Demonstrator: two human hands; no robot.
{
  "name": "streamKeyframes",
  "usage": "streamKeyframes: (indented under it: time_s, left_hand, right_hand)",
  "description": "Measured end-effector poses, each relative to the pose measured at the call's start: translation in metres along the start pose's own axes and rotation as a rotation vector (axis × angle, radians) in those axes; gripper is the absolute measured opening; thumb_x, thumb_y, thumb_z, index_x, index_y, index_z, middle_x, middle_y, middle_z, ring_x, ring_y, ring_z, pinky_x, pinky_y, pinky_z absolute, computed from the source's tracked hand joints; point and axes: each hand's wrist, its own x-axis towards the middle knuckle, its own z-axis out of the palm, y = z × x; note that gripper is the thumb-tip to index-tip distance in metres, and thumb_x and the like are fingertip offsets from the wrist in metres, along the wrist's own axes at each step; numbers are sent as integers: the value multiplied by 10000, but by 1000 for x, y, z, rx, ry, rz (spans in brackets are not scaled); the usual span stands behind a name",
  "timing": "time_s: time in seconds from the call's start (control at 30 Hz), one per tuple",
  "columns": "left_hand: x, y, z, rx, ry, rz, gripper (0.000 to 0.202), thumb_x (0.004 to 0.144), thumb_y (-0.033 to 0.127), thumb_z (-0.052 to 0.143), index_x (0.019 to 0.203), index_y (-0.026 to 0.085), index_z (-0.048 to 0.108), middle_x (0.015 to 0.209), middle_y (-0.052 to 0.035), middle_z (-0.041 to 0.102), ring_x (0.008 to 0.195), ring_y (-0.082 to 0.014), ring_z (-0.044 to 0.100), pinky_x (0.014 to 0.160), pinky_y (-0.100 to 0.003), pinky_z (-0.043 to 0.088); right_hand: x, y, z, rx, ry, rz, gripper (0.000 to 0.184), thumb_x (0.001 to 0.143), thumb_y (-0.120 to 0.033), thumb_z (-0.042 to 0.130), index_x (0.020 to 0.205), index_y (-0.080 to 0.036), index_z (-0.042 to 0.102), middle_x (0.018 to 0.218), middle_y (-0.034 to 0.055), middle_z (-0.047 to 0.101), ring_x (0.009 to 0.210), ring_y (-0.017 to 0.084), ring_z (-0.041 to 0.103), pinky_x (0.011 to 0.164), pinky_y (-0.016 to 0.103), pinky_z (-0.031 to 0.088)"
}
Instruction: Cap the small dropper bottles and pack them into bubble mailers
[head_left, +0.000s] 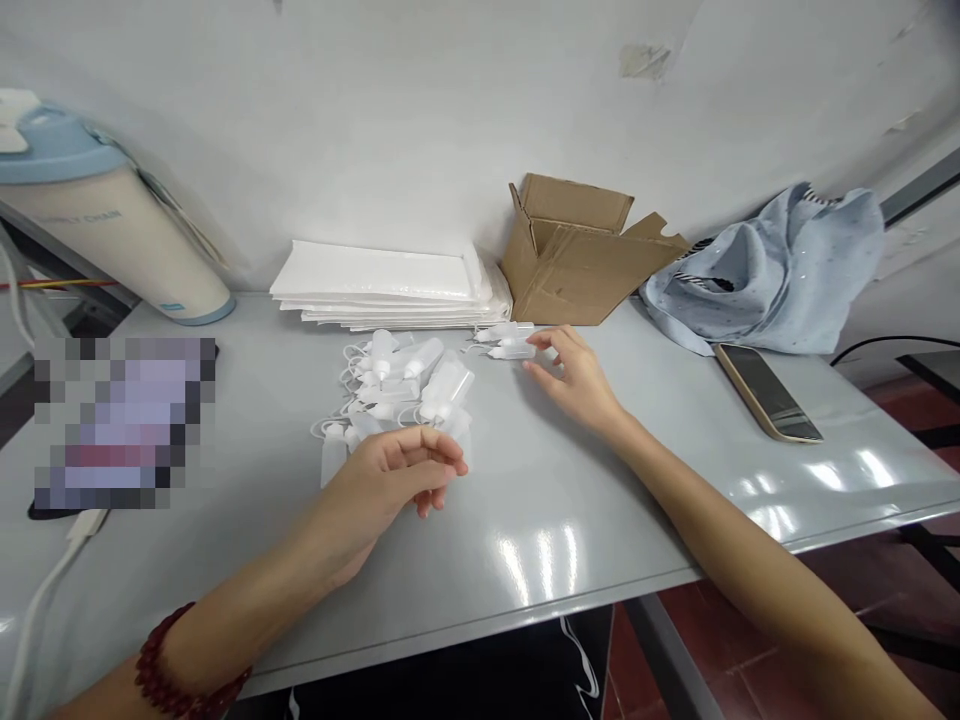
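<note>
A heap of several small clear plastic squeeze bottles (405,385) with tethered caps lies mid-table. My left hand (390,480) rests just in front of the heap, its fingers curled and pinched around a clear plastic piece I cannot make out. Farther back, my right hand (574,375) reaches with spread fingers, its fingertips at two bottles (510,345) lying apart from the heap. A red bead bracelet (176,670) is on my left wrist.
A stack of white padded mailers (382,280) and an open cardboard box (577,255) stand against the wall. A blue cloth (772,270) and a phone (765,392) lie at right, a large tumbler (105,230) at left. The grey table's front edge (525,610) is close.
</note>
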Motion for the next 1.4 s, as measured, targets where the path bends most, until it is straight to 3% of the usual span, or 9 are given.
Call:
streamKeyframes:
  time_s: [0.13, 0.37, 0.63, 0.83, 0.97, 1.13, 1.27, 1.4]
  left_hand:
    - [-2, 2, 0, 15, 28, 41, 66, 722, 187, 587, 708, 187, 652, 607, 31, 550, 536, -95, 482, 548, -237, 427]
    - [-2, 4, 2, 49, 87, 78, 72, 708, 189, 576, 695, 191, 647, 575, 41, 525, 523, -101, 479, 541, -247, 419]
    - [-2, 4, 1, 42, 74, 83, 99, 719, 188, 553, 692, 190, 648, 561, 40, 524, 526, -96, 476, 538, -238, 405]
    - [-4, 5, 1, 40, 61, 86, 97, 749, 201, 565, 717, 193, 656, 593, 36, 563, 544, -93, 490, 557, -237, 420]
    - [-2, 3, 0, -36, 84, 93, 139, 799, 266, 581, 901, 194, 642, 749, 2, 641, 572, -101, 527, 557, -255, 427]
    - [-2, 1, -1, -67, 91, 102, 243, 852, 350, 575, 1029, 187, 615, 806, -13, 645, 600, -105, 536, 574, -257, 421]
    - [-2, 3, -1, -77, 90, 82, 301, 883, 444, 520, 963, 179, 639, 786, -12, 637, 606, -112, 528, 569, -253, 414]
    - [-1, 4, -1, 29, 36, 89, 277, 883, 401, 529, 774, 176, 646, 702, 10, 617, 587, -103, 505, 591, -245, 412]
  right_hand:
    - [7, 12, -1, -144, -69, -128, 278, 825, -211, 536, 1099, -202, 581, 1268, 130, 515, 1192, 312, 431, 950, 486, 355]
    - [2, 13, 3, -280, -92, -186, 226, 879, -253, 506, 1072, -230, 622, 1153, 120, 544, 1081, 320, 462, 881, 501, 394]
    - [-2, 12, 3, -278, -60, -192, 166, 833, -297, 594, 932, -166, 618, 1142, 150, 476, 1085, 303, 444, 942, 464, 397]
    - [-12, -16, -16, -40, -31, -208, 151, 837, -309, 603, 936, -195, 598, 1082, 106, 546, 1030, 252, 533, 904, 413, 417]
    - [-22, -41, -26, 177, -220, -107, 131, 840, -305, 615, 922, -203, 627, 920, 48, 627, 837, 194, 563, 771, 328, 437]
    - [-29, -56, -30, 334, -343, -15, 173, 836, -339, 628, 914, -186, 649, 864, 29, 647, 794, 171, 564, 720, 294, 430]
    - [-32, -60, -32, 358, -364, -19, 181, 835, -328, 635, 932, -177, 657, 869, 28, 657, 800, 165, 576, 695, 278, 428]
    - [-35, -62, -33, 372, -372, -37, 174, 828, -306, 648, 943, -177, 662, 892, 31, 666, 818, 166, 584, 710, 279, 435]
